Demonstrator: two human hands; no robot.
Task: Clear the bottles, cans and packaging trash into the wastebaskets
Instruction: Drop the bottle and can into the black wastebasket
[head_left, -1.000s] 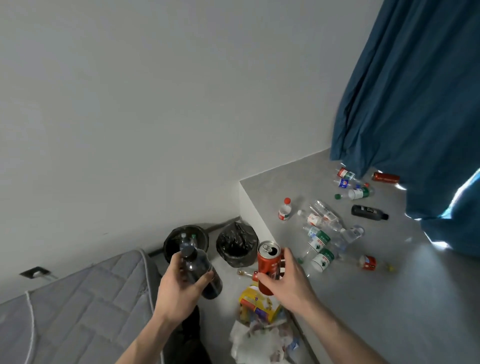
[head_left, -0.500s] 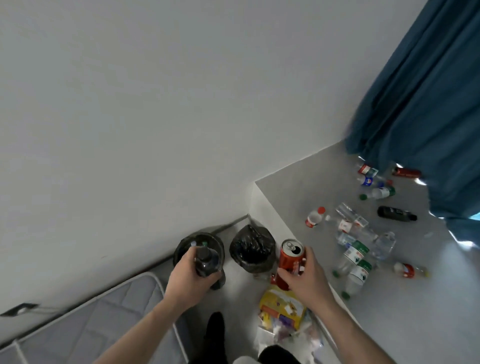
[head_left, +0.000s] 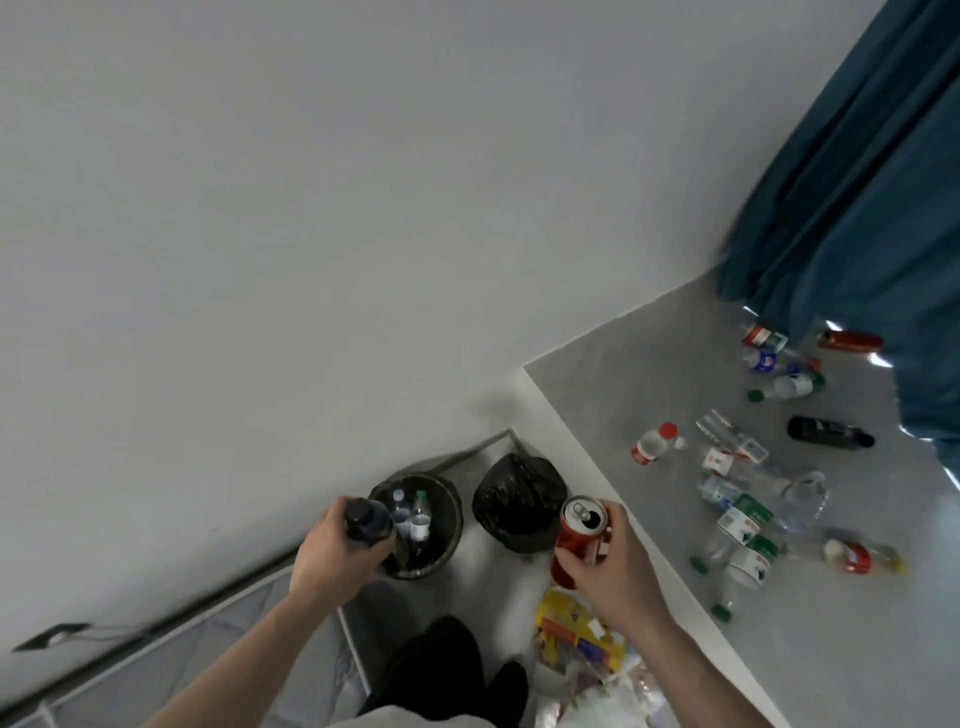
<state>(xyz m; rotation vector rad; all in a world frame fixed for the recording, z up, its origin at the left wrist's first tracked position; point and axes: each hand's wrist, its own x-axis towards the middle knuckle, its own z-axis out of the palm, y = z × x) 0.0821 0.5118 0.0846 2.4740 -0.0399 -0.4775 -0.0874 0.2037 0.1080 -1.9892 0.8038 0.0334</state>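
The left hand (head_left: 332, 551) grips a dark bottle (head_left: 366, 525) directly over the open bin (head_left: 415, 525); lower it before letting go so it won't bounce out. The right hand (head_left: 608, 566) holds a red can (head_left: 576, 535), just beside the black-bagged bin (head_left: 517, 501).

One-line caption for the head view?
Left hand holds dark bottle over wastebasket; right hand grips red can.

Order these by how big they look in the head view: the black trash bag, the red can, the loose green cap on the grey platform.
1. black trash bag, largest.
2. red can in the right hand; it is nearer the camera, which enlarges it.
3. loose green cap, plainly smallest.
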